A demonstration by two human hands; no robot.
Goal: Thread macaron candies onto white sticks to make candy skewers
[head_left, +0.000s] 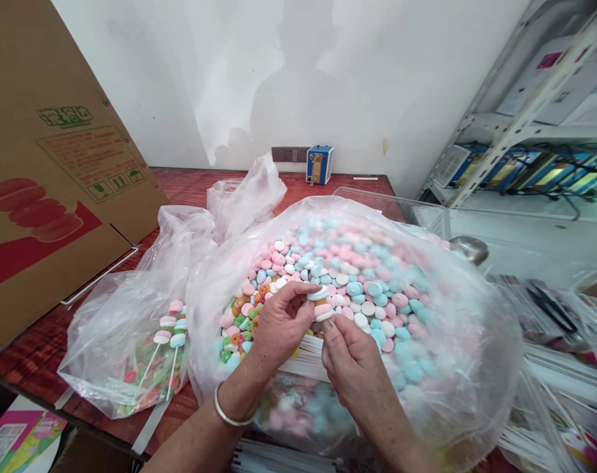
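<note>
My left hand [279, 323] pinches the upper piece of a small stack of candies [322, 303], white and blue above, an orange piece between, pink and white below. Under it, my right hand [350, 351] is closed with thumb and fingers at the bottom of the stack; a stick inside that grip cannot be made out. Both hands are over a large open clear bag [480, 368] full of pink, blue and white marshmallow discs [360, 320]. Orange and green ring candies [242, 320] lie at its left side. White sticks [305, 361] lie beneath my hands.
Left of the big bag, finished-looking candy skewers [164, 332] rest on a smaller clear bag [106, 348] of ring candies. A cardboard box [81, 157] stands at far left. A blue device [320, 165] sits by the wall. Shelving [508, 138] and bundled sticks [554, 374] are right.
</note>
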